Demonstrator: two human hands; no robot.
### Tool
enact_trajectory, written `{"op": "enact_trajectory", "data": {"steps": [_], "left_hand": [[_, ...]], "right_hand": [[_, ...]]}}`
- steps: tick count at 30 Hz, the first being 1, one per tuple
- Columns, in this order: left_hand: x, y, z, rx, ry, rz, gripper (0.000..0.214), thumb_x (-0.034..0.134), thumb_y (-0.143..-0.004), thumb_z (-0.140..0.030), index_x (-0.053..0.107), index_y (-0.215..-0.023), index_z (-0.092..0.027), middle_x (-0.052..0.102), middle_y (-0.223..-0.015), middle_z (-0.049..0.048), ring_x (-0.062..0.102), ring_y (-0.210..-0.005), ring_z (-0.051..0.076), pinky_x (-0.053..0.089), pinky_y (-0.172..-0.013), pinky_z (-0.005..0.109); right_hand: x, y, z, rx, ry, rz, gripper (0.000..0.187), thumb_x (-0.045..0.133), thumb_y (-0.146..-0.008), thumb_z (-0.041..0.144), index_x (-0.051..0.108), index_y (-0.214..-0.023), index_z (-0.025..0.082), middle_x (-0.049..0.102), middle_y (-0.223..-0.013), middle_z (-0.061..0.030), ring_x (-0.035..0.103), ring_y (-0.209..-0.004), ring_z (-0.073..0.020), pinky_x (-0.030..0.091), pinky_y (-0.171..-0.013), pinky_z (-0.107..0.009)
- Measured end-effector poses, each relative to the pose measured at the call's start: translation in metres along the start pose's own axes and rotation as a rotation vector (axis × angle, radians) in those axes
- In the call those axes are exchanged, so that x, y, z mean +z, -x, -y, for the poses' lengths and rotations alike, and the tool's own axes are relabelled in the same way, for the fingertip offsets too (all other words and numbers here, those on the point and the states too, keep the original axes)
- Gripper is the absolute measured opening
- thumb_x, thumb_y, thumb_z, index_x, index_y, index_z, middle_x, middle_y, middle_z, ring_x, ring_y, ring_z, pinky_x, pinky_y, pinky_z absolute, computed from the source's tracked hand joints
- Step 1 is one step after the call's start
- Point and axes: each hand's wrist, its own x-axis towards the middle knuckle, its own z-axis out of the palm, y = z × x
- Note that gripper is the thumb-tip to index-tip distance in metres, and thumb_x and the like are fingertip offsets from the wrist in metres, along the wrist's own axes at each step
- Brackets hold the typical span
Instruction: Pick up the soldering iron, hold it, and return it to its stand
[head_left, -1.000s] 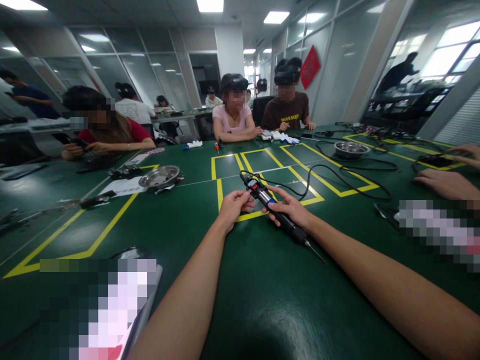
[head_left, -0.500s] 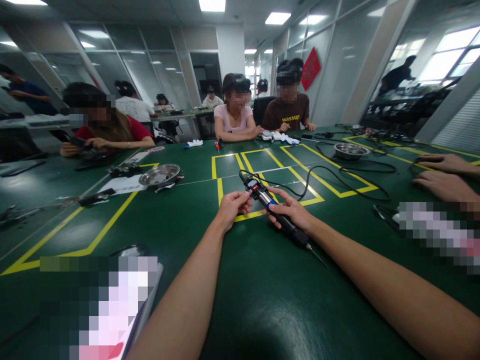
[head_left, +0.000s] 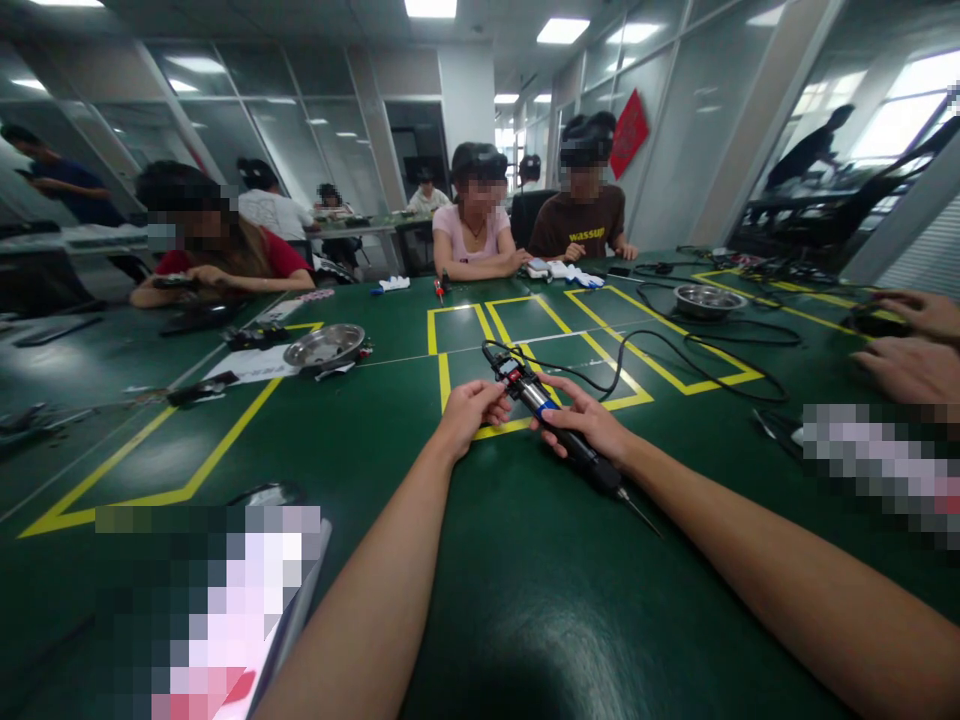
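Observation:
An electric screwdriver [head_left: 551, 425], black with a blue band and a red part near its cable end, lies slanted over the green table [head_left: 525, 600], its thin bit pointing toward me at the lower right. My right hand [head_left: 589, 425] is wrapped round its middle. My left hand [head_left: 471, 410] rests beside the cable end with its fingers curled, the fingertips touching the tool's upper part. A black cable [head_left: 652, 350] runs from the tool away to the right.
Yellow tape lines [head_left: 450, 385] mark boxes on the table. Metal bowls stand at the left [head_left: 324, 347] and far right [head_left: 703, 299]. Several people sit round the far side. Another person's hands [head_left: 904, 365] rest at the right edge. A blurred object [head_left: 217, 610] lies at the lower left.
Both hands and the screwdriver stay almost as they were; the view has shifted slightly. The other person's hands at the right have moved a little.

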Motion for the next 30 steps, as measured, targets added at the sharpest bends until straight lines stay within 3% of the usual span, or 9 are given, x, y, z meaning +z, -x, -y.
{"op": "enact_trajectory", "data": {"steps": [14,21,26,30], "left_hand": [[0.000,-0.002,0.004,0.022,-0.019,-0.001,0.038,0.070,-0.079,-0.048,0.061,-0.085,-0.012,0.071,-0.082,0.0102,0.068,-0.069,0.014,0.053,-0.060,0.022],[0.008,-0.005,0.014,0.064,-0.232,-0.109,0.047,0.058,-0.083,-0.060,0.059,-0.085,-0.014,0.070,-0.083,0.0100,0.067,-0.059,0.014,0.052,-0.052,0.023],[0.009,-0.007,0.015,0.072,-0.242,-0.204,0.049,0.051,-0.086,-0.063,0.055,-0.092,-0.015,0.069,-0.088,0.0095,0.066,-0.054,0.012,0.050,-0.048,0.021],[0.007,-0.006,0.012,0.036,-0.239,-0.236,0.036,0.055,-0.090,-0.049,0.054,-0.091,-0.014,0.068,-0.088,0.0097,0.066,-0.055,0.012,0.051,-0.050,0.023]], "right_hand": [[0.000,-0.001,0.000,0.006,0.020,0.016,0.078,0.072,-0.080,0.026,0.031,-0.146,0.029,0.070,-0.087,-0.0044,0.061,-0.058,-0.0132,0.049,-0.046,-0.023],[0.003,-0.002,-0.004,-0.010,0.031,-0.039,0.078,0.073,-0.079,0.029,0.033,-0.146,0.031,0.070,-0.087,-0.0041,0.062,-0.059,-0.0140,0.050,-0.045,-0.024],[0.000,-0.011,0.000,0.001,0.113,-0.214,0.079,0.074,-0.077,0.026,0.034,-0.145,0.030,0.070,-0.085,-0.0046,0.062,-0.059,-0.0150,0.051,-0.045,-0.025],[-0.033,-0.024,0.010,0.010,0.321,-0.468,0.083,0.074,-0.073,0.024,0.034,-0.146,0.027,0.067,-0.078,-0.0034,0.060,-0.056,-0.0159,0.051,-0.045,-0.027]]}}
